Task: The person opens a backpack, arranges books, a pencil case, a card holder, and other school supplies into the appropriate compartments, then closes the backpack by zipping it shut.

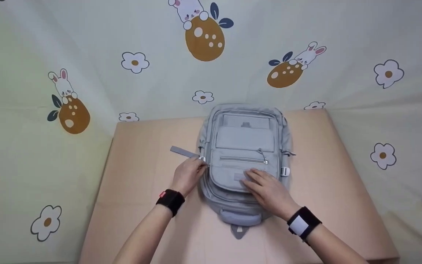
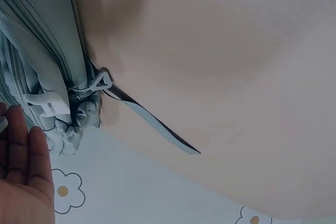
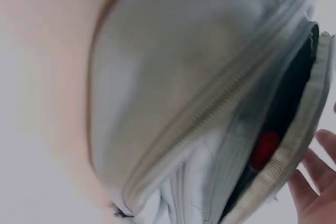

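Observation:
A grey backpack (image 1: pixel 245 139) lies with its top handle (image 1: pixel 240 217) toward me. At the left side of its front pocket, my left hand (image 1: pixel 188 176) pinches what looks like a zipper pull; the fingertips partly hide it. My right hand (image 1: pixel 269 190) rests on the front pocket, fingers fairly straight, near a small label (image 1: pixel 239 177). In the right wrist view the front pocket gapes along its zipper edge (image 3: pixel 299 150), and a red item (image 3: pixel 265 150) shows inside. The right fingers (image 3: pixel 315 169) touch the pocket's outer side.
The backpack lies on a pinkish-tan table (image 1: pixel 145 146). A loose grey strap (image 1: pixel 183 151) sticks out on its left, and a white buckle (image 1: pixel 285 171) sits on its right side. Patterned cloth (image 1: pixel 152 88) hangs behind and at both sides.

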Action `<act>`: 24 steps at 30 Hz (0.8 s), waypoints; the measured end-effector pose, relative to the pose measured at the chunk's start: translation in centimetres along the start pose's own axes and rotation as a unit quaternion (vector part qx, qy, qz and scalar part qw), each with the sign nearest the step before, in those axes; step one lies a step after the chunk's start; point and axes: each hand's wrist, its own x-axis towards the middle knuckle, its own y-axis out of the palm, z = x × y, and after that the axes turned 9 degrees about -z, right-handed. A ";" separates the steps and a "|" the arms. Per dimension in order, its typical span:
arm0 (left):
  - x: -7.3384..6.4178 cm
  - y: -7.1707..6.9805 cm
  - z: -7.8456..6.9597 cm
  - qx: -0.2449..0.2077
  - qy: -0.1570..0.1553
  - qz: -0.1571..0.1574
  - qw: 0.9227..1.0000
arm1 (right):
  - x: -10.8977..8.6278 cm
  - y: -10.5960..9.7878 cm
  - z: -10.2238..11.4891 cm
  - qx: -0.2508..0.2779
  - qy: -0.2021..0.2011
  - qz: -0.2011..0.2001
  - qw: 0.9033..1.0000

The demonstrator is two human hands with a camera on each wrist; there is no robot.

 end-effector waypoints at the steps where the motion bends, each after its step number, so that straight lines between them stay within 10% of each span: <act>1: 0.0 0.0 0.0 0.001 -0.001 -0.002 1.000 | 0.0 0.1 0.0 -0.004 -0.007 0.006 1.000; 13: -0.2 -0.5 -0.4 0.006 0.038 -0.014 0.999 | 0.0 0.7 0.3 -0.040 -0.010 0.047 0.998; 24: -3.8 -0.9 -1.5 -0.004 0.073 0.013 0.997 | -0.1 0.9 0.5 -0.038 -0.005 0.051 0.998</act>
